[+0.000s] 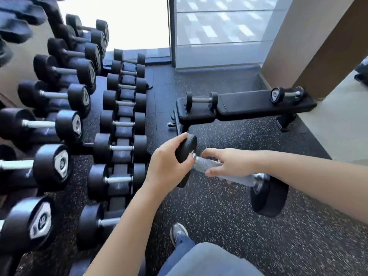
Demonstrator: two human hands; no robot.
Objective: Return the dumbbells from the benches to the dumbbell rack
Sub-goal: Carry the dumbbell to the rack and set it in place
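I carry a black dumbbell (267,198) with a knurled metal handle above the floor, just right of the rack. My left hand (169,164) grips its left end weight, fingers curled over the rim. My right hand (231,163) holds the handle from above. The dumbbell rack (123,114) stands at the left, its tiers filled with several black dumbbells. Ahead stands a black bench (258,105) with two small dumbbells lying on it: one (201,99) on the near pad and another (286,93) at the far end.
A speckled rubber floor (229,226) spreads between rack and bench. A tan pillar (310,40) rises behind the bench at the right, with a glass wall (219,30) beyond. My shoe (178,232) and trouser leg show at the bottom.
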